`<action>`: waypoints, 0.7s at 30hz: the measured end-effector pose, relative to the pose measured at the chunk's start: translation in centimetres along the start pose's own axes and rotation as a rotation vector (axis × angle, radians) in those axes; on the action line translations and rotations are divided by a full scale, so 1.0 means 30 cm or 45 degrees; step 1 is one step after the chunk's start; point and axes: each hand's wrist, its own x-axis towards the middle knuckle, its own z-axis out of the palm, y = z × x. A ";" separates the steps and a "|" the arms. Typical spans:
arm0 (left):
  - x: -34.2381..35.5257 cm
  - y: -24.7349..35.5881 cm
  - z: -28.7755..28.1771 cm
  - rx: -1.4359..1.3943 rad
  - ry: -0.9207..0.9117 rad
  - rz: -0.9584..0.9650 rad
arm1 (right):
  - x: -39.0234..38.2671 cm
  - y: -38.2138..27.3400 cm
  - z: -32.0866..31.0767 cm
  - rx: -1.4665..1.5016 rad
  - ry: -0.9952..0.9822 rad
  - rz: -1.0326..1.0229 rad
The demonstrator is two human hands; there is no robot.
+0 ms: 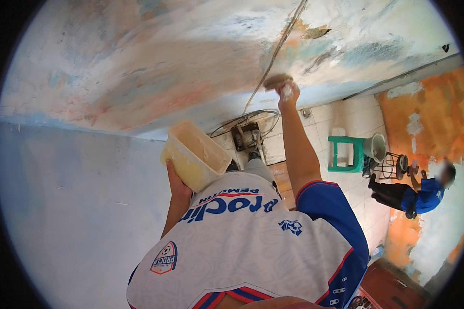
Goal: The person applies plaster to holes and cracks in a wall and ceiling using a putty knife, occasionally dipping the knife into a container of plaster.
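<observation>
My left hand (pixel 176 177) grips the side of a translucent, yellowish rectangular plastic container (pixel 188 172), tilted in front of my torso with pale residue inside. My right arm is stretched up toward the mottled blue, pink and cream wall (pixel 191 72). At its end my right hand (pixel 288 95), smeared with white, is closed on a brownish, blurred pad-like tool (pixel 277 81) at the wall, near a long cable (pixel 287 31) that runs along the surface. Whether the tool touches the wall I cannot tell.
Below are a water pump (pixel 245 138) with pipe and hose, and a tiled floor (pixel 322 123). To the right stand a green stool (pixel 337 154), a grey bucket (pixel 375 147) and a black metal stand (pixel 389 166). A person in blue (pixel 427 198) works at the orange-patched wall (pixel 407 103).
</observation>
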 end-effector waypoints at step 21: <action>-0.007 -0.035 0.030 -0.036 -0.045 0.026 | -0.261 -0.482 0.361 -0.066 0.007 0.036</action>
